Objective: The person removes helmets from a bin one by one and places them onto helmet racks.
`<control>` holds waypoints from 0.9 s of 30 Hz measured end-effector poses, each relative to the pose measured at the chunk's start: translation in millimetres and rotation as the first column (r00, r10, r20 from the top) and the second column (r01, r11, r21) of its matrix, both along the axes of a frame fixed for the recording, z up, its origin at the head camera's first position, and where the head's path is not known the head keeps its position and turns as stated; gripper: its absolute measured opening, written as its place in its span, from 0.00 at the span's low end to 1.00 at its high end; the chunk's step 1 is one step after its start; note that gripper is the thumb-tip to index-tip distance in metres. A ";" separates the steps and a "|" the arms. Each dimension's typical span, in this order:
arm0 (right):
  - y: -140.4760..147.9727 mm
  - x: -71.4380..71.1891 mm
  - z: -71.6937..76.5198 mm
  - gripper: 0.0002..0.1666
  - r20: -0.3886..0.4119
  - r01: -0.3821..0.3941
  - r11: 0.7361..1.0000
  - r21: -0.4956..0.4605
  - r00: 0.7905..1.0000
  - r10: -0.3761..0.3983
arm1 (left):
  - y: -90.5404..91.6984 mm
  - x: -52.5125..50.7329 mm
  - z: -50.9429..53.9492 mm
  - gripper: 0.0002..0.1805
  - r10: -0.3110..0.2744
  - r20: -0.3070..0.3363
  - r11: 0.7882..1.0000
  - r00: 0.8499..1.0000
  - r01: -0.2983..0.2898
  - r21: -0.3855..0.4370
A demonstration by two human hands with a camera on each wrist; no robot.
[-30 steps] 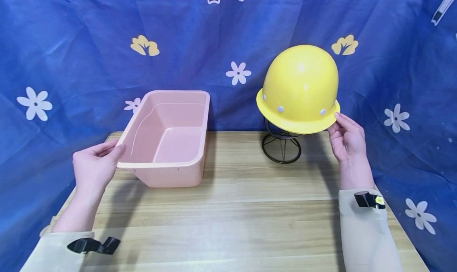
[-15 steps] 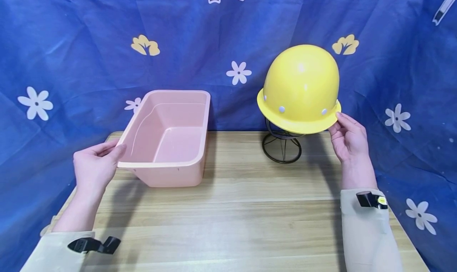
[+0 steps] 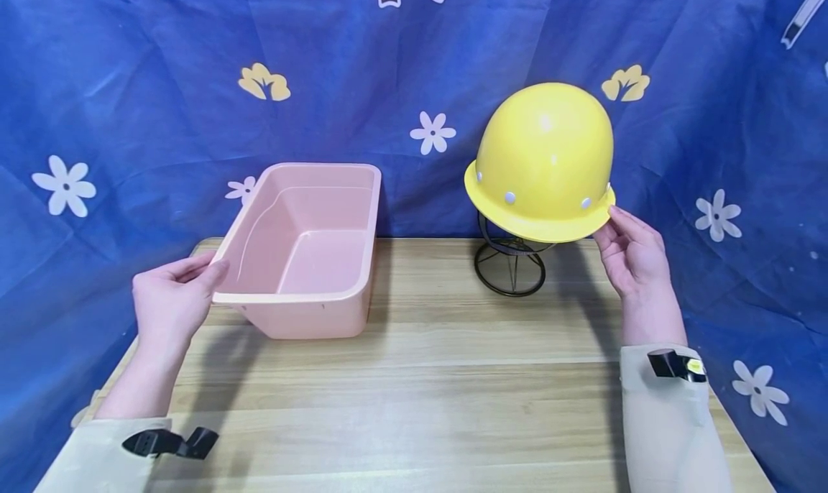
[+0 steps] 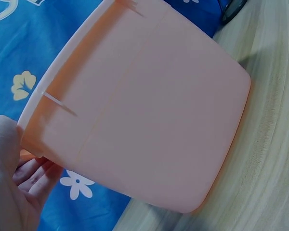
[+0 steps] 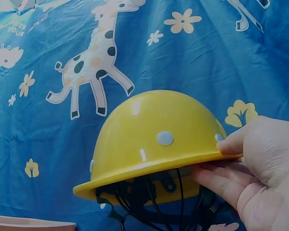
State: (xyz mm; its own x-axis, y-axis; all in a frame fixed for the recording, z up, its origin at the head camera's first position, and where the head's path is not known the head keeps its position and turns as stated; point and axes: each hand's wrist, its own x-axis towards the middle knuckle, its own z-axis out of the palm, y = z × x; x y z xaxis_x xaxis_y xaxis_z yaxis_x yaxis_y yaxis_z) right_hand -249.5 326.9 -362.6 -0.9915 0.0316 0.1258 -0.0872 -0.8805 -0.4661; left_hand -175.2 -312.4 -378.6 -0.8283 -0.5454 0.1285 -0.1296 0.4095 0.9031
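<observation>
At the right of the head view a yellow hard hat (image 3: 546, 159) sits over a black wire stand (image 3: 510, 269), its brim tilted. My right hand (image 3: 634, 252) pinches the brim at its right edge, thumb above and fingers beneath. The right wrist view shows the hat (image 5: 154, 134) with dark straps and thin black wires under it. On the left stands a pink plastic tub (image 3: 323, 317), open side up. My left hand (image 3: 173, 299) grips the near left corner of its rim. In the left wrist view the tub's outer wall (image 4: 149, 106) fills the middle.
Both things stand on a wood-grain table (image 3: 414, 407), toward its back edge. Directly behind and along the sides hangs a blue curtain (image 3: 414, 62) printed with flowers and animals.
The right forearm has shifted very slightly to the right, and the hard hat has moved only a hair. The left hand and tub look the same.
</observation>
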 end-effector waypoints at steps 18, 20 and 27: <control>10.0 3.8 -7.3 0.18 0.029 -0.020 0.998 0.059 0.999 0.018 | -1.8 -0.2 1.7 0.29 -0.063 0.038 0.995 0.997 0.065 -0.072; 11.8 5.2 -7.4 0.18 0.040 -0.022 0.997 0.068 0.999 0.019 | -3.1 0.3 2.8 0.30 -0.085 0.038 0.994 0.996 0.087 -0.060; 25.1 12.2 -5.7 0.14 0.102 -0.041 0.995 0.086 0.994 0.032 | -9.0 1.3 7.6 0.32 -0.169 0.041 0.986 0.985 0.169 0.015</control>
